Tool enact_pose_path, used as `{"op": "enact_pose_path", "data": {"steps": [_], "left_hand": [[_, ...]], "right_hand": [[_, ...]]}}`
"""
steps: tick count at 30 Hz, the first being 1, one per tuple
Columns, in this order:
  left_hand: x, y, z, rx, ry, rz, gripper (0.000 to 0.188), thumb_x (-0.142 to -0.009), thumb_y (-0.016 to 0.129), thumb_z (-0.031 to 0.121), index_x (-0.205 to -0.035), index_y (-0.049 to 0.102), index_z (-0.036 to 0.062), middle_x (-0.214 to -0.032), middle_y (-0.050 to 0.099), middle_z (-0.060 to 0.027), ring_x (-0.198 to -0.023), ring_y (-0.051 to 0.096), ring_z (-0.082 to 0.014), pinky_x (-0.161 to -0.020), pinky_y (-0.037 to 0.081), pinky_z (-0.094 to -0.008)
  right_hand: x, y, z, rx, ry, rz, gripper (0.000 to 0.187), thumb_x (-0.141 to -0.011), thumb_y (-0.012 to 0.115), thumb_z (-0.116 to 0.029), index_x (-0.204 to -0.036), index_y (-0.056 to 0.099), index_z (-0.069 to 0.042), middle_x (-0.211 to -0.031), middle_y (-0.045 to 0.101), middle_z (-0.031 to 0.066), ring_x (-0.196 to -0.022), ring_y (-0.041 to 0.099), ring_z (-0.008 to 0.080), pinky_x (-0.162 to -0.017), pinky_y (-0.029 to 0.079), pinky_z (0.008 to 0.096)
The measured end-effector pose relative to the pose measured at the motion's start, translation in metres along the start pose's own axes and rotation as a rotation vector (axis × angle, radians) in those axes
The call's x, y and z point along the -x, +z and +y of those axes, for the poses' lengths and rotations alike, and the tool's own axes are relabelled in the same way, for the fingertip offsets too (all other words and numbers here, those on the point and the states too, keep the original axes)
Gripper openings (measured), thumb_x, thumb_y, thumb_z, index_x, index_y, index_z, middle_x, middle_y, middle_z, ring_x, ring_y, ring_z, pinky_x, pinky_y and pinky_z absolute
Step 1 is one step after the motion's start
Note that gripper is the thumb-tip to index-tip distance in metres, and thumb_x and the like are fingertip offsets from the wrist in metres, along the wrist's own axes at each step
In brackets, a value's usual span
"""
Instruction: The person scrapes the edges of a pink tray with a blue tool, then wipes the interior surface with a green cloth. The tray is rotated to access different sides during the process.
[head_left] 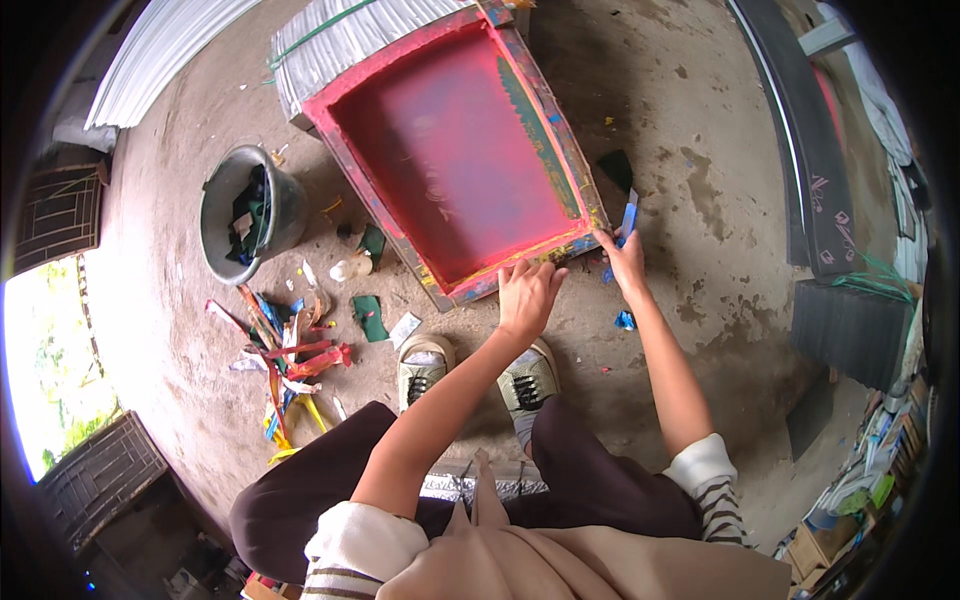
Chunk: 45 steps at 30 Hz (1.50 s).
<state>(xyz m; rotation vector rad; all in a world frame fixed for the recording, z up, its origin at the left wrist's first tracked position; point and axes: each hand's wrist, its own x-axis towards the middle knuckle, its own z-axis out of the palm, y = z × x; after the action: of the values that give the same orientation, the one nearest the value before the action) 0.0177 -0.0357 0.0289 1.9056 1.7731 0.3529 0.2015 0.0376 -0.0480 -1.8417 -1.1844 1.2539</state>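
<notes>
A wooden screen-printing frame [560, 110], smeared with red, yellow, green and blue ink, lies tilted in front of me. Its recessed mesh is stained red and purple. My left hand [526, 302] grips the near edge of the frame, fingers bent over the rim. At the near right corner, my right hand [624, 264] holds a blue utility knife [629, 218], its blade end pointing away from me. That hand's thumb is by the frame's corner. Bits of blue tape [625, 320] lie on the floor below it.
Under the frame's far side is a strapped stack of pale sheets [335, 55]. A grey bucket [285, 215] with dark scraps stands left. Nearer me are a pile of coloured tape strips [300, 360], a small bottle [350, 268] and green scraps [369, 318]. Dark stacked sheets [850, 330] stand right.
</notes>
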Motion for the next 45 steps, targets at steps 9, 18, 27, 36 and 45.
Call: {"op": "enact_pose_path", "data": {"steps": [9, 18, 27, 36, 45], "left_hand": [[-0.065, 0.008, -0.020, 0.160, 0.105, 0.211, 0.021, -0.080, 0.064, 0.018, -0.101, 0.063, 0.0142, -0.095, 0.052, -0.0074, -0.097, 0.048, -0.0280, -0.076, 0.039, -0.0423], [-0.104, 0.027, -0.010, -0.089, 0.285, 0.170, 0.013, -0.073, 0.070, 0.028, -0.084, 0.070, 0.0221, -0.091, 0.052, -0.0010, -0.096, 0.047, -0.0218, -0.079, 0.038, -0.0398], [-0.100, 0.029, -0.014, -0.101, 0.176, 0.170, 0.012, -0.068, 0.070, 0.021, -0.080, 0.069, 0.0208, -0.090, 0.053, 0.0005, -0.096, 0.048, -0.0205, -0.079, 0.037, -0.0395], [-0.101, 0.030, -0.006, -0.212, 0.188, 0.183, 0.014, -0.075, 0.063, 0.017, -0.089, 0.062, 0.0130, -0.098, 0.050, -0.0048, -0.098, 0.049, -0.0218, -0.080, 0.036, -0.0424], [-0.037, -0.031, -0.033, 0.050, -0.118, 0.440, 0.006, -0.083, 0.055, 0.010, -0.088, 0.051, 0.0075, -0.087, 0.051, -0.0086, -0.086, 0.050, -0.0284, -0.080, 0.035, -0.0438]], "right_hand": [[-0.005, -0.012, -0.008, 0.005, -0.061, 0.042, 0.036, -0.085, 0.068, -0.031, -0.089, 0.048, -0.002, -0.075, 0.053, 0.0058, -0.060, 0.056, 0.0140, -0.053, 0.047, 0.0289], [0.004, -0.023, -0.017, -0.075, -0.049, -0.039, 0.033, -0.085, 0.069, -0.027, -0.089, 0.047, -0.004, -0.071, 0.052, 0.0016, -0.057, 0.051, 0.0089, -0.052, 0.043, 0.0256], [0.006, -0.019, -0.034, -0.061, 0.002, -0.086, 0.032, -0.086, 0.068, -0.029, -0.089, 0.046, -0.005, -0.072, 0.053, 0.0018, -0.060, 0.053, 0.0097, -0.056, 0.044, 0.0256], [0.000, -0.016, -0.026, 0.008, 0.024, -0.121, 0.036, -0.085, 0.069, -0.030, -0.090, 0.046, -0.003, -0.076, 0.052, 0.0043, -0.063, 0.054, 0.0130, -0.058, 0.045, 0.0286], [-0.009, -0.018, -0.017, 0.377, -0.272, 0.081, 0.047, -0.079, 0.074, -0.034, -0.095, 0.047, 0.001, -0.093, 0.051, 0.0139, -0.083, 0.052, 0.0281, -0.075, 0.042, 0.0395]]}}
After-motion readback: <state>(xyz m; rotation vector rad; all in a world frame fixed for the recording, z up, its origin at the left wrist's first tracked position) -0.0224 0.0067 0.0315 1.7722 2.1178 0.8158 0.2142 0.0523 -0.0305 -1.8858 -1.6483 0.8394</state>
